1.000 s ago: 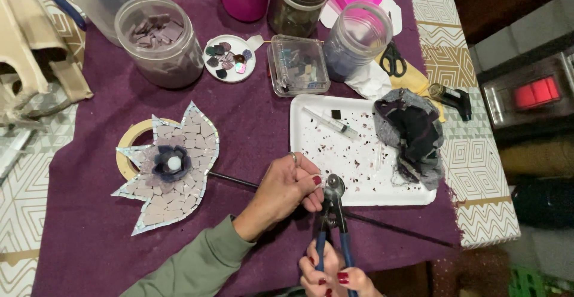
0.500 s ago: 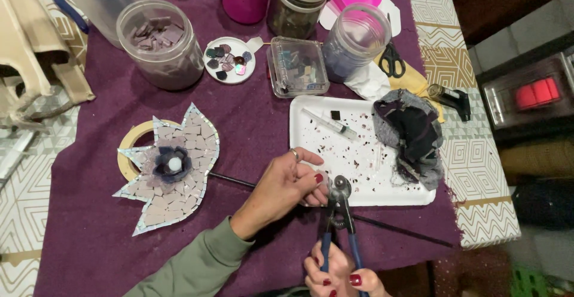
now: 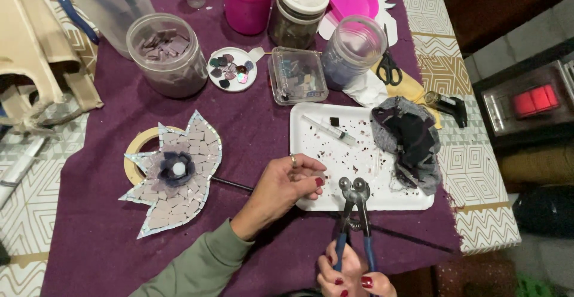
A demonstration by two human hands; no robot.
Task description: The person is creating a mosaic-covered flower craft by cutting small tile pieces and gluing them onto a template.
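Over the white tray's [image 3: 359,153] near edge, steel wheeled nippers [image 3: 354,213] are gripped by the right hand [image 3: 353,273], blue handles closed in, long axis pointing away. A small piece (too tiny to identify) is pinched by the left hand [image 3: 284,186], just left of the wheels.

Over a white tray [image 3: 359,153] on a purple cloth [image 3: 251,129], the right hand [image 3: 353,273] grips blue-handled nippers [image 3: 354,213], the left hand [image 3: 287,183] pinching beside their wheels, a mosaic flower [image 3: 173,174] nearby.
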